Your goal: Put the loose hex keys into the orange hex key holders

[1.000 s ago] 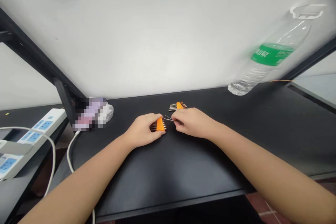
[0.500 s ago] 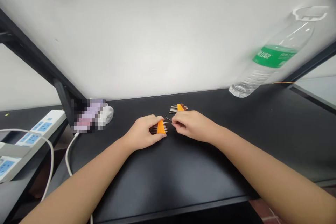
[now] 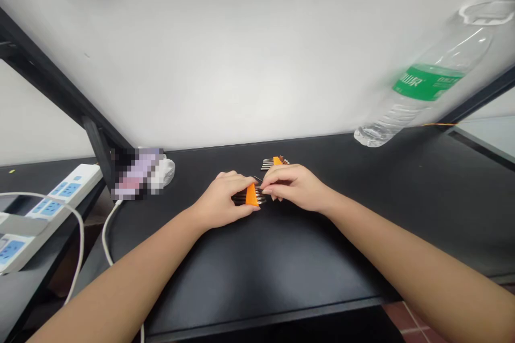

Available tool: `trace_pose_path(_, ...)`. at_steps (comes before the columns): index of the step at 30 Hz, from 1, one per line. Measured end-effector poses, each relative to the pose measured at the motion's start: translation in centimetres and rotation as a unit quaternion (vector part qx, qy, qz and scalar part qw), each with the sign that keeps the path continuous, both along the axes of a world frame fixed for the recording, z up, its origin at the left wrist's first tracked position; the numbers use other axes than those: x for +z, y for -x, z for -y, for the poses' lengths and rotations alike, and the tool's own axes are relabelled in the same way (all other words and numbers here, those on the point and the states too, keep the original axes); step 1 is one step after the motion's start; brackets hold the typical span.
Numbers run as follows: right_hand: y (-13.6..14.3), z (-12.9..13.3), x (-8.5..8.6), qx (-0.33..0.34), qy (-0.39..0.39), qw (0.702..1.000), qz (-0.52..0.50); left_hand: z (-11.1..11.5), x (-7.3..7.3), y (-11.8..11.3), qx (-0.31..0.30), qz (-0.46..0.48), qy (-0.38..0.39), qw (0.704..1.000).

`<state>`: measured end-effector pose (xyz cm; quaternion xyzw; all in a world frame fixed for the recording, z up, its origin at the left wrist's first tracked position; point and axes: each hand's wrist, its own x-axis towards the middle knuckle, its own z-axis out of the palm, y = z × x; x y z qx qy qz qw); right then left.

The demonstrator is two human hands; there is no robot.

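Between thumb and fingers, my left hand (image 3: 222,199) grips an orange holder (image 3: 251,195) with several thin metal rods through it, low over the black table. My right hand (image 3: 295,186) is pinched at the rod ends on the holder's right side; what its fingertips hold is too small to name. A thin dark rod (image 3: 258,178) shows between the two hands. Just behind my right hand lies a second orange holder (image 3: 277,161) with several metal rods, partly covered by that hand.
A large clear bottle (image 3: 428,83) with a green label stands at the back right. On the left are a white power strip (image 3: 52,209), a white cable (image 3: 105,236), a blurred purple item (image 3: 139,171) and a white crumpled thing (image 3: 164,173). Black frame bars flank both sides.
My right hand has moved closer to the held holder, its fingertips now at the rod ends. The pale rod seen between the hands before is now mostly hidden. The view has shifted slightly.
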<state>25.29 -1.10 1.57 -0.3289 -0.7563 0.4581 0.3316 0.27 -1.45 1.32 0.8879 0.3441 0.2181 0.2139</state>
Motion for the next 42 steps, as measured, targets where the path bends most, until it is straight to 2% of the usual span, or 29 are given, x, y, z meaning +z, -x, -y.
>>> trace_pose_path(3,0.0,-0.5,-0.8,0.025,0.156,0.983,-0.094,0.0,0.1,0.0,-0.01,0.022,-0.004,1.0)
trace_pose_path(5,0.0,-0.8,-1.1,0.026,0.205,0.97,-0.13,0.0,0.0,0.1,-0.011,0.037,-0.011,0.999)
trace_pose_path(9,0.3,-0.9,-1.2,0.003,0.234,0.962,-0.141,0.0,-0.3,0.1,-0.007,0.042,-0.034,0.999)
trace_pose_path(14,1.0,-0.7,-1.2,-0.006,0.237,0.969,-0.063,0.4,-0.4,-0.2,-0.036,0.034,-0.047,0.998)
trace_pose_path(17,1.3,-0.5,-1.0,0.009,0.211,0.978,0.004,0.6,-0.4,-0.3,-0.051,0.022,-0.045,0.997)
trace_pose_path(19,1.1,-0.6,-0.9,0.0,0.163,0.985,0.049,0.5,-0.5,-0.2,-0.038,0.016,-0.045,0.998)
trace_pose_path(22,0.6,-0.9,-0.9,-0.063,0.004,0.99,0.123,0.2,-0.8,0.0,-0.012,0.011,-0.046,0.999)
trace_pose_path(24,0.2,-1.2,-1.1,-0.1,-0.116,0.97,0.188,0.0,-0.8,0.1,-0.001,0.011,-0.04,0.999)
trace_pose_path(26,0.0,-1.3,-1.4,-0.107,-0.184,0.941,0.264,0.0,-0.7,0.0,0.003,0.008,-0.03,1.0)
trace_pose_path(31,0.6,-0.5,-0.9,-0.091,-0.187,0.879,0.43,-0.1,-0.8,0.0,0.005,0.013,-0.012,1.0)
trace_pose_path(33,0.7,-0.1,-0.4,-0.1,-0.178,0.87,0.45,-0.2,-1.0,0.0,0.01,0.016,-0.011,1.0)
trace_pose_path(35,0.5,0.0,0.0,-0.101,-0.173,0.883,0.426,-0.3,-1.2,0.1,0.014,0.014,-0.012,1.0)
trace_pose_path(39,-0.3,0.1,0.7,-0.07,-0.163,0.933,0.313,-0.5,-1.4,0.3,0.02,0.009,-0.016,1.0)
trace_pose_path(42,-0.7,0.2,1.1,-0.045,-0.159,0.954,0.25,-0.5,-1.4,0.3,0.029,0.006,-0.02,0.999)
